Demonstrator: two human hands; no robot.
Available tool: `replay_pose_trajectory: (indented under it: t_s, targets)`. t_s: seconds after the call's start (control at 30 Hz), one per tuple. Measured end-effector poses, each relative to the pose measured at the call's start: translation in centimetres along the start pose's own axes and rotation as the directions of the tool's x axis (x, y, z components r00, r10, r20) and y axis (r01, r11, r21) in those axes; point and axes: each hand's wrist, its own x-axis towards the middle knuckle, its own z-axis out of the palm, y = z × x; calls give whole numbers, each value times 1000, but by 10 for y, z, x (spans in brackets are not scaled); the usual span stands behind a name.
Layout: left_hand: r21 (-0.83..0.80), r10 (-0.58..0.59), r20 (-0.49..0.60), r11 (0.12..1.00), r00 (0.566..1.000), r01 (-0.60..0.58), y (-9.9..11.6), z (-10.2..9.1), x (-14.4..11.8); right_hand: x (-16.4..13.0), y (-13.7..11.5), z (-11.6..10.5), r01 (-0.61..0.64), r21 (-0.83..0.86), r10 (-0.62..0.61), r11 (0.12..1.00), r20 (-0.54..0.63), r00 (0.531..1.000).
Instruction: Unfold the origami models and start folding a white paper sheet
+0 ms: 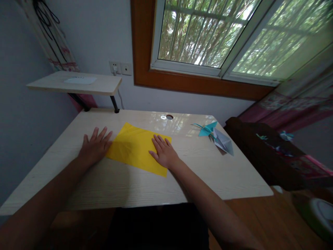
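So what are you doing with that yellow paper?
A person is pressing a yellow sheet of paper flat on a light wooden desk. The right hand lies palm down on the sheet's right part, fingers spread. The left hand lies flat at its left corner, mostly on the desk. Off to the right sit two folded paper figures, a teal one and a grey one. The yellow sheet looks flat and not folded into any shape.

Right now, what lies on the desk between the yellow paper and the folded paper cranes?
In the head view, only bare desk lies between the yellow paper and the paper cranes. The right hand rests on the sheet's right part.
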Motion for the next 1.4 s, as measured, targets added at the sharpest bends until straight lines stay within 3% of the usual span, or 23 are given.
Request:
replay_pose_trajectory:
  t_s: [0.13,0.23,0.3,0.4,0.53,0.63,0.73,0.97,1.1,1.2,1.27,1.4]
  targets:
    - [-99,77,-259,989,963,-106,11,-23,10,0,-1,-2,-2,3,2,1000,5,1000]
    - [-168,171,-352,956,920,-241,44,-40,20,-1,-1,-2,-1,-2,1,1000,2,1000]
    - [-189,286,-322,915,903,-357,74,-45,24,-1,-1,-2,3,-10,-3,1000,-1,1000]
    - [-162,469,-151,857,870,-490,116,-35,26,-1,0,0,8,-21,-8,1000,-4,1000]
    - [-75,432,-31,898,901,-433,139,-1,32,-1,1,1,11,-23,-11,1000,-11,1000]
    - [-37,337,29,941,941,-336,130,22,41,-1,1,2,10,-25,-11,1000,-6,1000]
    - [-16,286,38,958,957,-286,109,33,53,-1,2,2,10,-23,-10,1000,-1,1000]
    - [32,2,120,999,993,-6,29,27,75,-1,2,1,4,-21,-4,1000,21,1000]
    - [30,-24,107,999,994,21,-7,18,69,0,2,2,2,-18,-2,1000,28,1000]
    - [-71,-28,14,997,999,29,-8,-2,63,-1,3,2,3,-12,-3,1000,23,1000]
    - [-186,-20,-121,982,992,-3,3,-27,56,-1,3,2,5,-5,-5,1000,23,1000]
    - [-356,5,-453,916,891,-186,34,-89,34,-1,3,0,3,24,-4,1000,31,1000]
